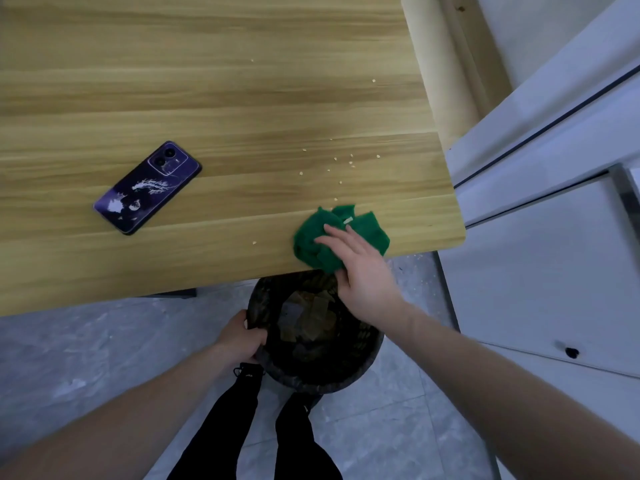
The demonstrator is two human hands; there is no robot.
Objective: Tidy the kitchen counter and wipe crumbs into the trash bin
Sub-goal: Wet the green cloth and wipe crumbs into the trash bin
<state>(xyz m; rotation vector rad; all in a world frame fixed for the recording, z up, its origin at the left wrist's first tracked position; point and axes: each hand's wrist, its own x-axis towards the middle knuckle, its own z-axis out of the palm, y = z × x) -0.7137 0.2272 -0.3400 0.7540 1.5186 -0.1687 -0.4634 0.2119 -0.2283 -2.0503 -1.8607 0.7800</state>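
Right hand (360, 268) lies flat on the green cloth (311, 244), fingers straight and spread, pressing it onto the counter (207, 98) right at the near edge. Left hand (242, 337) is down below, fingers curled round the rim of the black trash bin (346, 372), which sits under the counter's edge directly beneath the cloth, with paper scraps inside. Pale crumbs (341, 161) are scattered on the wood just beyond the cloth, a few more farther back. A purple phone (147, 188) lies face down, well to the left
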